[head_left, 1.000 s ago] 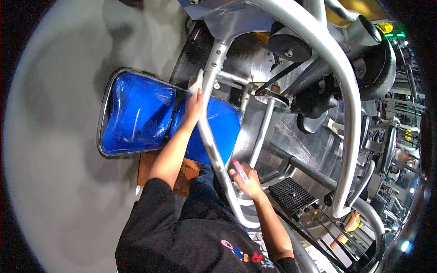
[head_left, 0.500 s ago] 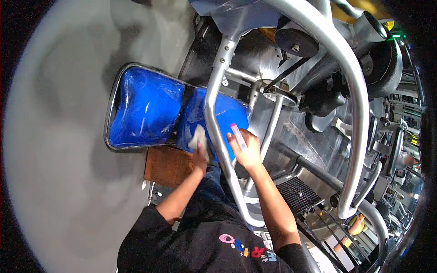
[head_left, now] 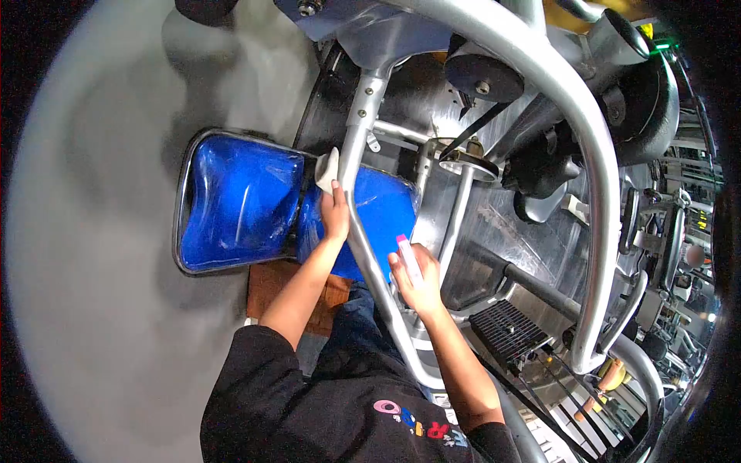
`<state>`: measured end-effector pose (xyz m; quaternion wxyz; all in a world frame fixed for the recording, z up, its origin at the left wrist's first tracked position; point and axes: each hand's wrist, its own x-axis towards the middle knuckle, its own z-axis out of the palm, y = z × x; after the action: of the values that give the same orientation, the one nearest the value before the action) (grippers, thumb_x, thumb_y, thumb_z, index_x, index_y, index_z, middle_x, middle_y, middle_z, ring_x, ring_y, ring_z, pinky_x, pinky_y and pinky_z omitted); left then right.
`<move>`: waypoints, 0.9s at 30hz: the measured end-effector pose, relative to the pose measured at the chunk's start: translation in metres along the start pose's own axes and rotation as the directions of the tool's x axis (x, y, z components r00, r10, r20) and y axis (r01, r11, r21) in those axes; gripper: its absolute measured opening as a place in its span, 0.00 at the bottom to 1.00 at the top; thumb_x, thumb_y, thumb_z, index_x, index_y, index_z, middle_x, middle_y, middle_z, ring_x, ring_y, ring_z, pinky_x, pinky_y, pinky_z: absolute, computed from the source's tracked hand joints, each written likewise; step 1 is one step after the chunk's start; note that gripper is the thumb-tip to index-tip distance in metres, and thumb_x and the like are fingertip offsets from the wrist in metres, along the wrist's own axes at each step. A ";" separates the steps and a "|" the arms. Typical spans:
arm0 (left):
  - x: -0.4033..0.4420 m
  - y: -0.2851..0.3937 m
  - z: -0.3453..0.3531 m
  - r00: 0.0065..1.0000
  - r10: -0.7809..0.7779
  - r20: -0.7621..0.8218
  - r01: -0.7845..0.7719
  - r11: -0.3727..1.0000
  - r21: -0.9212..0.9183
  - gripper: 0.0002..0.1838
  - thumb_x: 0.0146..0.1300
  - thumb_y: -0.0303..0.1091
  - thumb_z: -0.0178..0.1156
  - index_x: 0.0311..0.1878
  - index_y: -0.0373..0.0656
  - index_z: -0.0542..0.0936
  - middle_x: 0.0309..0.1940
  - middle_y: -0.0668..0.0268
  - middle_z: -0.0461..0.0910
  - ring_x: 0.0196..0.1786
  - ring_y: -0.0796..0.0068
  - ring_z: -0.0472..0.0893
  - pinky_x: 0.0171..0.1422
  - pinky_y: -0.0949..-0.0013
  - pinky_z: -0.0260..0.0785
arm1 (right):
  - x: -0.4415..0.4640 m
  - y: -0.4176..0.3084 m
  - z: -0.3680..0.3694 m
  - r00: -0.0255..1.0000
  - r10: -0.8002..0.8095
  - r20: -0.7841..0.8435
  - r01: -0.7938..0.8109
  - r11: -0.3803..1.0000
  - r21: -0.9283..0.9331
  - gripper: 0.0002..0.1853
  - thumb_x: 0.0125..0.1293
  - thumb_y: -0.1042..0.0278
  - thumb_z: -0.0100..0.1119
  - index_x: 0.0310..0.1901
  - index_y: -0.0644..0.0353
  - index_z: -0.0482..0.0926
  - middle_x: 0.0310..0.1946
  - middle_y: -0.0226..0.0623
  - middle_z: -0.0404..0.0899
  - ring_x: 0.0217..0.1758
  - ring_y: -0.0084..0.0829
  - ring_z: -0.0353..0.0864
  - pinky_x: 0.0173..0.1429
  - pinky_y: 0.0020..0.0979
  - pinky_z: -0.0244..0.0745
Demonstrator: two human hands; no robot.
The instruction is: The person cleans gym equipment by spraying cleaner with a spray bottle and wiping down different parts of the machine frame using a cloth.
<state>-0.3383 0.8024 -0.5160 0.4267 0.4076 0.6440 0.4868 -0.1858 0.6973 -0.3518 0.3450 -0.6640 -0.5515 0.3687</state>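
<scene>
My left hand (head_left: 335, 214) is closed on a white cloth (head_left: 327, 171), beside the bent silver tube (head_left: 367, 248) and over the right part of the blue padded seat. The seat's other blue pad (head_left: 241, 202) lies to the left, in a dark rim. Right of the tube, my right hand (head_left: 417, 282) is wrapped round a small clear spray bottle (head_left: 410, 260) with a pink top, which points up and slightly left.
A large curved silver frame (head_left: 598, 177) arches over the right side. Black pads (head_left: 644, 108), a round plate (head_left: 468, 167) and a black ribbed step (head_left: 509, 330) lie beyond. A wooden block (head_left: 270, 292) is under the seat. More gym machines stand far right.
From low on the blue seat half a second ago, my left hand has moved up along the tube with the cloth. My right hand still holds the bottle, now slightly lower.
</scene>
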 end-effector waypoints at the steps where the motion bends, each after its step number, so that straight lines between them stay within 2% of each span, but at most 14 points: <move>1: 0.006 0.000 0.004 1.000 0.001 -0.002 -0.001 1.000 -0.002 0.26 0.76 0.46 0.42 0.62 0.33 0.71 0.58 0.50 0.76 0.63 0.58 0.73 0.66 0.63 0.62 | -0.003 0.005 -0.002 1.000 -0.002 0.001 0.002 1.000 -0.002 0.12 0.62 0.65 0.64 0.28 0.64 0.75 0.23 0.46 0.74 0.27 0.47 0.77 0.34 0.41 0.72; 3: 0.025 -0.005 0.014 0.990 0.128 0.056 -0.140 0.910 0.390 0.23 0.74 0.41 0.46 0.63 0.35 0.70 0.58 0.43 0.75 0.63 0.45 0.72 0.66 0.54 0.63 | -0.014 0.023 -0.004 0.998 -0.039 0.046 0.040 0.998 -0.038 0.11 0.62 0.66 0.63 0.28 0.64 0.76 0.22 0.45 0.73 0.26 0.47 0.76 0.33 0.42 0.71; 5: 0.066 0.014 0.030 0.993 -0.068 0.095 0.018 0.890 0.456 0.24 0.74 0.46 0.45 0.59 0.34 0.73 0.55 0.41 0.76 0.59 0.43 0.75 0.61 0.51 0.67 | -0.023 0.038 -0.004 0.994 -0.105 0.036 0.107 0.992 -0.066 0.11 0.62 0.66 0.63 0.28 0.64 0.75 0.22 0.44 0.72 0.26 0.44 0.75 0.33 0.41 0.70; 7: 0.119 0.013 0.051 0.965 -0.257 0.052 0.216 0.891 0.399 0.27 0.74 0.51 0.42 0.55 0.35 0.75 0.49 0.41 0.79 0.55 0.43 0.78 0.57 0.50 0.70 | -0.036 0.046 -0.009 0.990 0.115 0.079 -0.111 0.992 -0.052 0.12 0.62 0.66 0.62 0.28 0.65 0.74 0.23 0.43 0.72 0.26 0.41 0.75 0.33 0.40 0.68; 9: 0.159 -0.020 0.074 0.949 -0.312 -0.057 0.317 0.935 0.159 0.30 0.73 0.55 0.40 0.54 0.35 0.77 0.45 0.42 0.81 0.52 0.41 0.80 0.55 0.49 0.70 | -0.047 0.055 -0.016 0.979 0.167 0.119 -0.161 0.985 -0.065 0.12 0.62 0.65 0.62 0.29 0.65 0.74 0.23 0.42 0.71 0.27 0.39 0.73 0.34 0.38 0.68; 11: 0.152 -0.007 0.067 0.939 -0.341 -0.032 0.336 0.900 0.276 0.31 0.73 0.56 0.39 0.54 0.35 0.77 0.44 0.42 0.81 0.52 0.41 0.80 0.56 0.49 0.71 | -0.058 0.064 -0.021 0.967 0.234 0.103 -0.237 0.971 0.023 0.12 0.62 0.65 0.62 0.30 0.65 0.74 0.23 0.42 0.71 0.26 0.40 0.72 0.33 0.38 0.68; 13: 0.114 -0.004 0.040 0.982 -0.112 0.151 0.051 0.931 0.361 0.27 0.74 0.51 0.42 0.57 0.36 0.76 0.50 0.42 0.79 0.56 0.44 0.78 0.59 0.50 0.70 | -0.067 0.070 -0.028 0.965 0.252 0.077 -0.254 0.967 0.013 0.11 0.61 0.67 0.62 0.29 0.65 0.74 0.22 0.42 0.71 0.24 0.38 0.72 0.32 0.38 0.67; 15: 0.069 -0.016 0.013 0.972 0.005 0.236 -0.087 0.937 0.337 0.21 0.71 0.39 0.49 0.60 0.37 0.74 0.62 0.43 0.72 0.64 0.46 0.73 0.67 0.53 0.65 | -0.081 0.088 -0.030 0.956 0.289 0.051 -0.293 0.949 0.120 0.11 0.61 0.68 0.62 0.28 0.65 0.73 0.20 0.41 0.70 0.23 0.36 0.71 0.30 0.37 0.66; 17: 0.025 -0.009 -0.007 0.867 0.388 0.312 -0.489 0.778 0.393 0.25 0.62 0.27 0.58 0.65 0.43 0.72 0.71 0.49 0.61 0.71 0.45 0.63 0.74 0.52 0.57 | -0.090 0.100 -0.031 0.952 0.303 0.052 -0.306 0.947 0.100 0.11 0.61 0.69 0.62 0.27 0.64 0.72 0.19 0.40 0.70 0.22 0.34 0.71 0.30 0.36 0.66; 19: 0.003 0.013 -0.018 0.778 0.342 0.527 -0.616 0.581 0.532 0.33 0.56 0.25 0.63 0.68 0.50 0.71 0.75 0.55 0.55 0.75 0.41 0.55 0.77 0.49 0.51 | -0.090 0.094 -0.034 0.958 0.284 0.048 -0.285 0.958 0.016 0.11 0.62 0.69 0.62 0.27 0.64 0.72 0.19 0.40 0.70 0.23 0.33 0.70 0.30 0.35 0.66; 21: 0.021 0.019 -0.014 0.775 0.336 0.535 -0.620 0.566 0.543 0.32 0.55 0.25 0.64 0.67 0.52 0.73 0.75 0.57 0.56 0.74 0.42 0.56 0.76 0.50 0.53 | -0.093 0.094 -0.034 0.950 0.302 0.078 -0.303 0.953 0.001 0.10 0.63 0.69 0.62 0.28 0.64 0.73 0.20 0.39 0.71 0.23 0.32 0.71 0.30 0.35 0.66; 23: 0.057 0.011 0.005 0.814 0.440 0.378 -0.574 0.711 0.407 0.23 0.62 0.30 0.60 0.62 0.43 0.74 0.66 0.49 0.69 0.66 0.45 0.70 0.68 0.51 0.63 | -0.095 0.094 -0.032 0.954 0.294 0.061 -0.296 0.955 0.025 0.10 0.63 0.69 0.62 0.29 0.64 0.75 0.20 0.39 0.71 0.23 0.32 0.71 0.31 0.34 0.67; 25: 0.090 0.019 0.018 0.992 0.092 0.088 -0.109 0.972 0.207 0.17 0.69 0.35 0.53 0.56 0.35 0.76 0.50 0.43 0.79 0.52 0.44 0.79 0.58 0.49 0.69 | -0.098 0.092 -0.034 0.952 0.299 0.057 -0.302 0.952 0.049 0.09 0.63 0.69 0.61 0.30 0.65 0.76 0.22 0.39 0.72 0.25 0.32 0.72 0.33 0.34 0.68; 27: 0.109 0.059 0.030 0.957 0.284 -0.066 -0.259 0.933 0.250 0.18 0.72 0.38 0.49 0.51 0.32 0.76 0.38 0.42 0.81 0.44 0.40 0.81 0.52 0.44 0.68 | -0.104 0.093 -0.034 0.937 0.342 0.064 -0.348 0.929 0.128 0.09 0.63 0.69 0.61 0.30 0.65 0.76 0.22 0.40 0.72 0.27 0.32 0.73 0.35 0.34 0.68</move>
<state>-0.3371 0.9245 -0.4803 0.2700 0.5160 0.6561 0.4800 -0.1239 0.5786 -0.4046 0.3085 -0.7175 -0.4063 0.4742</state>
